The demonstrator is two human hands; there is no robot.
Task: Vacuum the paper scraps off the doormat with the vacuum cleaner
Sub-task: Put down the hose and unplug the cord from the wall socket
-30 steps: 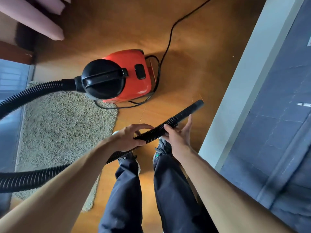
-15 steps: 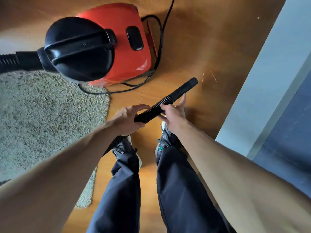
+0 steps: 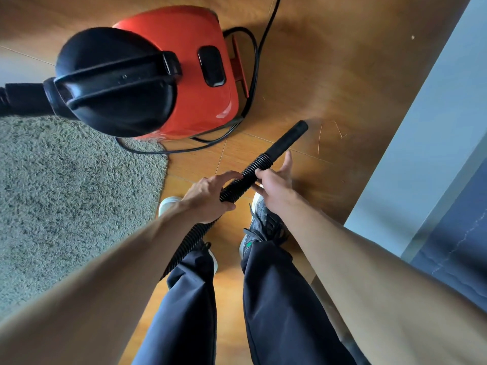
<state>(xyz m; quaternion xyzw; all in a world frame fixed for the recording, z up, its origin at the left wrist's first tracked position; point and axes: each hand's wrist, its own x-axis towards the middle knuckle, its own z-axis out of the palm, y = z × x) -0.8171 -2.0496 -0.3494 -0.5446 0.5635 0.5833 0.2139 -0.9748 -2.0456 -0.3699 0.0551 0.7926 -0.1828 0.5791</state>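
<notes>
Ribbed hose (image 3: 251,169): judged light and springy, bends easily. The rigid nozzle (image 3: 286,140) is likely the better place to steer from.

Left hand (image 3: 208,198): grip closed round the hose, centre of frame. Right hand (image 3: 275,184): thumb over, fingers under the hose just below the nozzle, a loose hold.

Nozzle points upper right over the wooden floor (image 3: 329,75), away from the doormat (image 3: 66,206) at left. Red vacuum cleaner (image 3: 189,61) stands upper centre, at the mat's edge. No scraps discernible on the mat.
</notes>
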